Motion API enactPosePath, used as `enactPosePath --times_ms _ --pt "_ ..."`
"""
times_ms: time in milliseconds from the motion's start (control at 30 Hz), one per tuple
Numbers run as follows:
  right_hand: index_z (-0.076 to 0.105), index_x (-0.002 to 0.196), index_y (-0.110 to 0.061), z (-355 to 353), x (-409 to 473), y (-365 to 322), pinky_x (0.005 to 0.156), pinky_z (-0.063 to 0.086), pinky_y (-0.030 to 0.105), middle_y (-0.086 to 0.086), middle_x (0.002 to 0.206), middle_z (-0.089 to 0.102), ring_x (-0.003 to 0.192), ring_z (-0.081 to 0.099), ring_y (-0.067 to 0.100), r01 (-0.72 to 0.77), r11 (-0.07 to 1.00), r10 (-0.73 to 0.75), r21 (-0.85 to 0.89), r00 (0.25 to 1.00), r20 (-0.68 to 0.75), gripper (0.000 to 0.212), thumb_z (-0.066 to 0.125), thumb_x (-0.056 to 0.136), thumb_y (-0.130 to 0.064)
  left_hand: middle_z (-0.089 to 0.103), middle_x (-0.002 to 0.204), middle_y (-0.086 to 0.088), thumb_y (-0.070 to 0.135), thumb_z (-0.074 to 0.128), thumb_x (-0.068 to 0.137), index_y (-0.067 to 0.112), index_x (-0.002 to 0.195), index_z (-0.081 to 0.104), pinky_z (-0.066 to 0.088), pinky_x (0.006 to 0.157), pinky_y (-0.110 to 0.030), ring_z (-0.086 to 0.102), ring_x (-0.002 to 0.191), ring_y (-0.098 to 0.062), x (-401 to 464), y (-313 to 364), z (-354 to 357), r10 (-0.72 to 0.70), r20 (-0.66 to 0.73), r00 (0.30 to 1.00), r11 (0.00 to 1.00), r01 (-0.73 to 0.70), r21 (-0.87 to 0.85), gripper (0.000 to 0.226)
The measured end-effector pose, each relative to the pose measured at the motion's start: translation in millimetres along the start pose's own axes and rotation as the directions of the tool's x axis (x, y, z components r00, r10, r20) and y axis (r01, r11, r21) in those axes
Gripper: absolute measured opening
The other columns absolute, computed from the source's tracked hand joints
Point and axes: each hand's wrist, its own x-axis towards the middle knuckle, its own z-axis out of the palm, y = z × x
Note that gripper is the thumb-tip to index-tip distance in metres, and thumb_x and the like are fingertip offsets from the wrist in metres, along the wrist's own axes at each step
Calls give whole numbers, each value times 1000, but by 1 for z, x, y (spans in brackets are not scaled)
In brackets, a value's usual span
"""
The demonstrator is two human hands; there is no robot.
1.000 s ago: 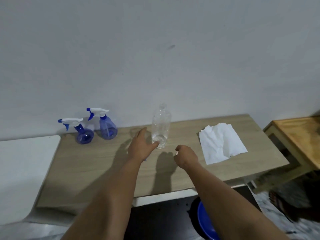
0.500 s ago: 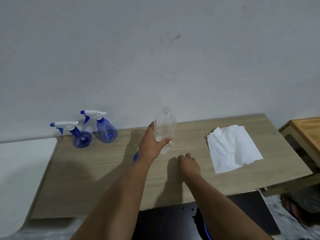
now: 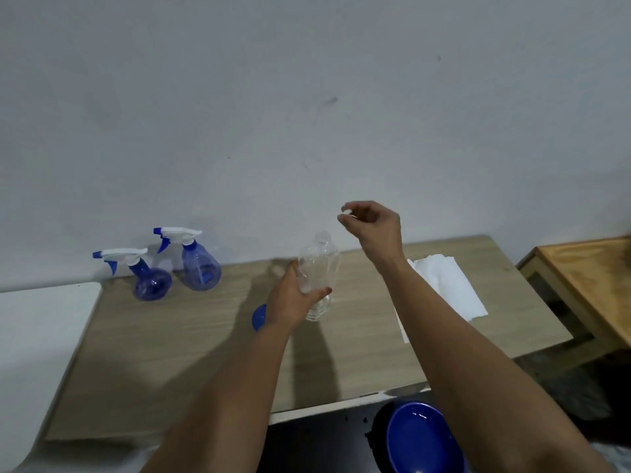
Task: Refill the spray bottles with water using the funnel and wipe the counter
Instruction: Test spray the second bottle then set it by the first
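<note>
Head view, left hand: my left hand (image 3: 293, 302) is wrapped round the lower half of the clear plastic bottle (image 3: 319, 268), thumb on the near side and fingers curled behind it.
Head view, clear plastic bottle: I see it upright at mid-counter, neck uncapped and open at the top; whether its base touches the counter (image 3: 191, 353) or hangs just above it I cannot tell.
Head view, right hand: my right hand (image 3: 374, 227) is raised above and to the right of the bottle's neck, fingers curled, the fingertips (image 3: 345, 216) pinching something small and white (image 3: 346, 210); it may be the cap, but it is too small for me to say.
Head view, spray bottles: two blue spray bottles with white triggers stand at the back left by the wall, the nearer one (image 3: 150, 281) just left of the farther one (image 3: 199, 268), close together, well apart from my hands.
Head view, blue piece: a small blue object (image 3: 258, 317) lies on the counter just left of my left wrist, partly hidden by it.
Head view, white cloth: a white cloth or paper towel (image 3: 450, 288) lies flat on the right part of the counter, partly behind my right forearm.
Head view, below the counter: a blue basin (image 3: 423, 438) sits under the front edge.
Head view, far right: a wooden table (image 3: 587, 285) stands beside the counter.
</note>
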Motion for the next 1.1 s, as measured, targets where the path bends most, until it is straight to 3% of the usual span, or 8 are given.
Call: enactPosePath --times_ms 67,233,467,567,700,867,1000,1100 --pt "81 95 -10 7 -7 -22 85 58 24 4 99 82 89 75 14 99 995 -102 31 987 125 17 87 79 -7 65 120 15 63 83 59 41 124 42 54 89 -39 65 107 -16 -1 1 0 -15 -2 1000 1000 15 11 81" --pt "77 90 -7 13 -31 -15 96 60 31 5 109 80 104 77 18 73 995 -50 -69 956 288 14 82 83 5 63 128 12 62 84 62 39 130 40 53 91 -39 64 114 -18 -1 -1 -1 -26 7 1000 1000 26 15 85" --pt "77 95 -7 12 -41 -3 85 57 18 1 111 79 99 75 7 61 994 -32 -93 959 281 18 82 83 7 63 124 16 60 84 64 40 131 40 51 90 -37 64 112 -17 -1 -2 0 -42 24 999 999 42 -5 83" --pt "78 113 -14 15 -31 -10 84 53 15 -4 107 74 94 72 2 97 954 -8 -285 955 297 35 88 81 -7 64 122 15 60 84 64 40 131 40 51 91 -37 64 112 -16 0 -1 1 -37 34 999 999 36 9 82" --pt "79 110 -23 23 -26 -9 75 49 14 -7 91 64 85 65 5 189 819 -70 -542 970 233 40 93 76 -36 63 125 12 58 85 65 37 133 40 52 94 -41 63 112 -18 2 -2 0 -40 18 999 999 40 -10 84" --pt "76 116 -25 20 -28 4 95 57 36 -10 99 60 97 66 11 278 862 -126 -423 928 352 26 80 91 -31 63 125 11 58 84 66 37 132 40 52 96 -44 63 113 -18 1 -5 -2 -36 14 999 999 36 -5 82" --pt "62 91 -24 21 -26 8 82 59 36 -5 95 67 89 66 15 267 836 -145 -480 950 276 31 85 83 -43 64 125 9 57 83 69 34 133 41 54 93 -43 64 111 -20 -2 0 4 -25 -6 1000 999 25 30 81" --pt "59 97 -26 22 -29 13 76 55 31 -5 93 64 86 62 14 251 850 -150 -464 958 243 40 84 80 -53 64 125 8 56 83 69 33 133 41 54 91 -41 64 111 -19 -3 1 2 -17 -17 1000 999 18 41 80"
